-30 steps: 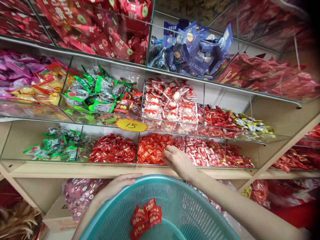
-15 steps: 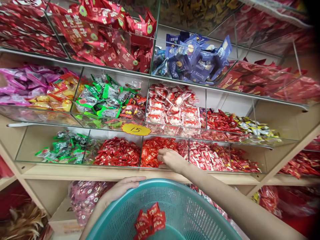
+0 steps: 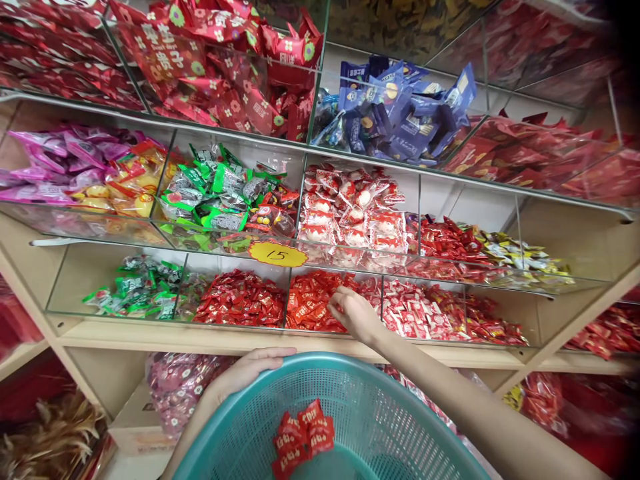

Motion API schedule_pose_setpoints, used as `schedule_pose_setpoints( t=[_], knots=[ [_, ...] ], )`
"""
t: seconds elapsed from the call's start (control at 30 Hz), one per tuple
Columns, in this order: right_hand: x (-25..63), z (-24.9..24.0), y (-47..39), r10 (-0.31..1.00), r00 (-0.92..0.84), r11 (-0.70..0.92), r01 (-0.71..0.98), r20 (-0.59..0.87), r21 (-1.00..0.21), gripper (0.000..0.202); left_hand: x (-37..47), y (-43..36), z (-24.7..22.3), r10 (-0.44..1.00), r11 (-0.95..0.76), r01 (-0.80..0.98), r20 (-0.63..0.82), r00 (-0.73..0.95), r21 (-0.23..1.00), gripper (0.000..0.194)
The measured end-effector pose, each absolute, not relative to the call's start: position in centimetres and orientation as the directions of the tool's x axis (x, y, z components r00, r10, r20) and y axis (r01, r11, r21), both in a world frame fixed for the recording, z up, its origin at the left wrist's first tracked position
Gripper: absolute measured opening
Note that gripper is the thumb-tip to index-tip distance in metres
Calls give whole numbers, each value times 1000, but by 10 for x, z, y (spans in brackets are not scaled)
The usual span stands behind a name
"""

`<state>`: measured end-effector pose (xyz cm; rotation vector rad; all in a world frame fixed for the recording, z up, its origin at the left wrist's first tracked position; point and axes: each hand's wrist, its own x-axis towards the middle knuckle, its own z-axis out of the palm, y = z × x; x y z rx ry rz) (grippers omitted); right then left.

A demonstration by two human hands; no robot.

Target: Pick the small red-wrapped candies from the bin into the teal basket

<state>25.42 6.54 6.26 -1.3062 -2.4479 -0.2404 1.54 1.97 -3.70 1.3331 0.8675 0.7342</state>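
Observation:
A teal plastic basket (image 3: 350,373) with perforated sides is in front of me, tilted so that its inside shows. My left hand (image 3: 253,370) grips its upper left rim, fingers lying over the edge. Several red wrapped candies (image 3: 304,437) rest in a small cluster inside it. My right hand (image 3: 354,313) is at the lower glass-fronted shelf, over a compartment of orange-red wrapped candies (image 3: 311,297). Its fingers are curled in toward the pile, and whatever they may hold is hidden.
Beside that compartment are dark red candies (image 3: 240,300) and pink-and-white candies (image 3: 417,310). A glass ledge with a yellow price tag (image 3: 278,253) runs above my right hand. Higher shelves hold blue packets (image 3: 400,120) and red packets (image 3: 240,73). A cardboard box (image 3: 140,420) stands below left.
The view has shifted slightly, moving the shelves a little rightward. My right hand remains at the orange-red candies, its fingers slightly raised. My left hand still holds the basket rim.

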Motion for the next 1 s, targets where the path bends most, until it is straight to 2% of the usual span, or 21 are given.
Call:
schedule_pose_setpoints(
  t=[0.17, 0.23, 0.3, 0.4, 0.5, 0.6, 0.77, 0.87, 1.0],
  knots=[
    [257, 76, 39, 766, -417, 588, 761, 489, -274, 19, 18, 17, -33, 848, 133, 5, -116, 517, 991, 39],
    [256, 76, 20, 786, -392, 593, 696, 478, -405, 19, 19, 16, -32, 843, 148, -6, -123, 523, 989, 38],
    [255, 69, -1, 829, -389, 558, 624, 401, -547, 19, 20, 15, -32, 838, 164, -16, -131, 530, 986, 39],
    [250, 42, -25, 891, -409, 417, 559, 200, -716, 15, 22, 13, -31, 838, 171, -27, -131, 529, 985, 39],
    [244, 9, -34, 911, -411, 287, 576, 32, -766, 13, 23, 12, -29, 843, 168, -23, -131, 522, 986, 39],
    [236, -15, -31, 921, -386, 203, 578, -45, -790, 12, 23, 11, -27, 844, 165, -15, -134, 519, 986, 41],
    [228, -39, -24, 914, -345, -36, 462, -216, -886, 11, 23, 11, -27, 852, 172, 5, -151, 501, 985, 42],
    [229, -52, -23, 888, -361, -132, 393, -284, -910, 15, 22, 12, -28, 859, 164, 18, -152, 489, 986, 42],
    [232, -60, -24, 891, -321, -185, 389, -320, -903, 18, 22, 12, -27, 857, 149, 28, -144, 494, 988, 40]
  ],
)
